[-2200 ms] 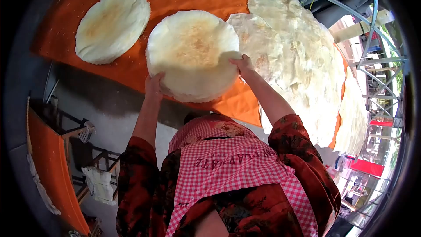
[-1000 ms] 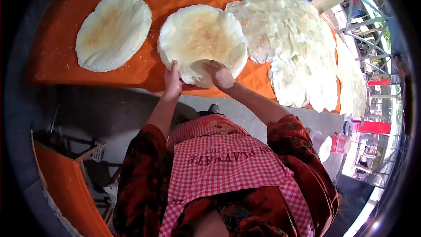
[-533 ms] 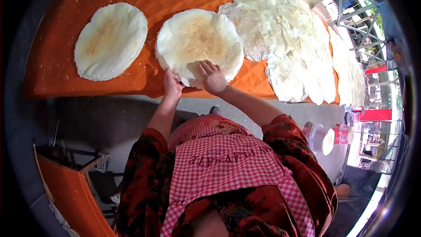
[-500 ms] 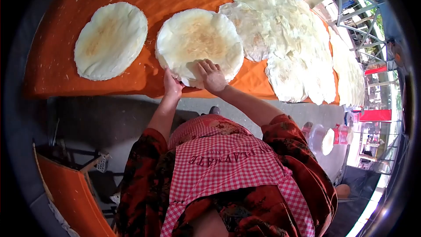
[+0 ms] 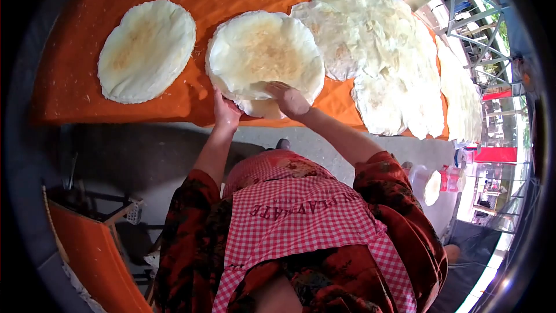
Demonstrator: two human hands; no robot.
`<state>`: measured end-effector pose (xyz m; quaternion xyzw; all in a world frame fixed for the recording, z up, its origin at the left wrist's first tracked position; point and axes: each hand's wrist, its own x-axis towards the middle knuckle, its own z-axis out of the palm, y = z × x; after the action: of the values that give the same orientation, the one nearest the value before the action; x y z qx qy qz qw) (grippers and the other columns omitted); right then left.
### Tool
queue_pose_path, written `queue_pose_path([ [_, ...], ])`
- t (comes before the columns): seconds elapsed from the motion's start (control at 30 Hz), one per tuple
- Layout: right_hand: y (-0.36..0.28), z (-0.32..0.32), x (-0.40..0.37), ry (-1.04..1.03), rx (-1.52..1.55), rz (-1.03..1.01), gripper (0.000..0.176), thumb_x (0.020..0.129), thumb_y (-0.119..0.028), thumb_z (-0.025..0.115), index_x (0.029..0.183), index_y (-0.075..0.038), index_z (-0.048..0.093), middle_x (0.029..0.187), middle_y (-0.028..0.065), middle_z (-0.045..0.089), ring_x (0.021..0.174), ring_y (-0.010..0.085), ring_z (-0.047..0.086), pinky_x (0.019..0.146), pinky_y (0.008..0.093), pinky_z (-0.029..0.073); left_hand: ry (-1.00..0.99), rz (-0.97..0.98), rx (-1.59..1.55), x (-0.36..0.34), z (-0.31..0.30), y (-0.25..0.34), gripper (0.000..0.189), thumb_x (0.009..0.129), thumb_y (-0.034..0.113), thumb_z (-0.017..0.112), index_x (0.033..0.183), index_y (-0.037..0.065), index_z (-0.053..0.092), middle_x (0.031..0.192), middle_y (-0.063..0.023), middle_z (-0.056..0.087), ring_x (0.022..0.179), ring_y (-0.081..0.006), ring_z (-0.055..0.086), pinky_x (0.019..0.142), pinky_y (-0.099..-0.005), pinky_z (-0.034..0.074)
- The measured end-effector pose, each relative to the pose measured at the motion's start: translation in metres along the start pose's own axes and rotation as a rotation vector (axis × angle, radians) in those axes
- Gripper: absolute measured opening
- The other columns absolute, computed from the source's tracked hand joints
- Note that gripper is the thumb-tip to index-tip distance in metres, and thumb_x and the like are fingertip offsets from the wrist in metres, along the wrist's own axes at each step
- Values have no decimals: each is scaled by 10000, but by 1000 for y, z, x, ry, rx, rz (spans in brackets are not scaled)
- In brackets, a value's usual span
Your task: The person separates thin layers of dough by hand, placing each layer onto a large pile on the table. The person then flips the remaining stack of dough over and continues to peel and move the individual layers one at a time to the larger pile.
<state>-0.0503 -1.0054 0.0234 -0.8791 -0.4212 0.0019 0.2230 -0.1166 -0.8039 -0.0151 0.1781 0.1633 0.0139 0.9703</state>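
A round stack of thin flatbreads (image 5: 263, 52), pale with toasted brown patches, lies in front of me on the orange cloth (image 5: 200, 78). My left hand (image 5: 227, 110) grips the near left edge, thumb up along the side and the other fingers partly hidden under the rim. Across the near part of the top lies my right hand (image 5: 289, 99), its fingers stretched out and pointing left. Between the two hands a flap of flatbread hangs at the near rim. Left of it sits a second round stack of flatbreads (image 5: 147, 52), touched by neither hand.
Many overlapping flatbread sheets (image 5: 394, 64) spread over the right side of the table. Below its front edge is grey floor (image 5: 313, 139). An orange-covered seat or frame (image 5: 92, 249) stands lower left. Plastic containers (image 5: 431, 185) stand at right, near a metal frame (image 5: 483, 29).
My right hand has turned from palm-down to more edge-on and shifted slightly right and down. More of the flap at the near rim shows. My left hand stays at the edge.
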Motion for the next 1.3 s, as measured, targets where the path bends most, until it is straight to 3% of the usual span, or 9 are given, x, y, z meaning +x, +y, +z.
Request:
queue_pose_path([
  [0.23,15,-39,30,-288,124,125,238,883,-125,514,1091,-33,584,972,218,620,872,386,599,774,432,489,43,-30,528,-10,-11,-1,658,763,-45,493,1353,164,289,1295,-116,436,1148,-284,512,798,-398,530],
  [0.27,42,-28,33,-111,174,-77,219,892,-136,503,1055,-13,584,947,234,608,864,397,591,763,444,487,43,-54,497,-2,-18,-1,690,713,-109,485,1314,183,313,1256,-115,447,1103,-289,539,738,-424,563],
  [0.3,13,-67,50,-249,142,219,233,872,-106,504,1064,-2,585,1009,228,607,906,375,596,777,428,492,52,-45,467,-5,-16,-4,676,713,-117,474,1302,172,312,1236,-111,452,1079,-278,541,723,-405,562],
  [0.37,-12,-95,48,73,13,-137,274,825,-55,512,1081,1,592,1069,212,609,957,361,599,798,423,493,67,-11,405,-9,-7,-4,647,713,-132,452,1277,150,309,1197,-103,461,1032,-255,543,692,-367,560],
  [0.47,-12,-57,16,149,-162,-185,380,727,-48,506,1096,-38,595,1179,146,587,1098,298,554,809,393,476,34,7,384,-8,-10,-5,651,706,-123,458,1277,152,309,1212,-116,454,1045,-271,538,751,-430,548],
  [0.77,-34,-18,-29,-186,-263,-26,878,679,-347,743,1406,-99,317,1452,107,319,1346,318,279,998,539,287,63,-19,280,-8,-6,-1,672,684,-135,442,1275,154,307,1244,-133,446,1104,-298,518,812,-488,519],
  [1.03,4,-19,-16,-60,-16,-158,648,775,-205,657,1370,-135,409,1357,120,457,1216,318,468,942,419,423,-85,-139,46,-15,-16,10,547,803,104,477,1324,174,327,1310,-113,430,1157,-327,490,909,-570,446],
  [1.23,37,-76,55,-330,-59,245,195,835,-72,572,1001,-49,674,953,178,665,890,314,638,802,362,500,-26,-127,162,-14,-1,11,530,834,131,489,1336,147,317,1276,-121,467,1131,-343,516,859,-539,491],
  [1.3,20,-134,88,-21,134,329,233,816,-35,548,1012,-60,672,936,179,662,815,327,645,728,356,512,-13,-73,262,-14,5,9,537,828,98,501,1331,137,317,1248,-133,484,1091,-341,545,810,-505,527],
])
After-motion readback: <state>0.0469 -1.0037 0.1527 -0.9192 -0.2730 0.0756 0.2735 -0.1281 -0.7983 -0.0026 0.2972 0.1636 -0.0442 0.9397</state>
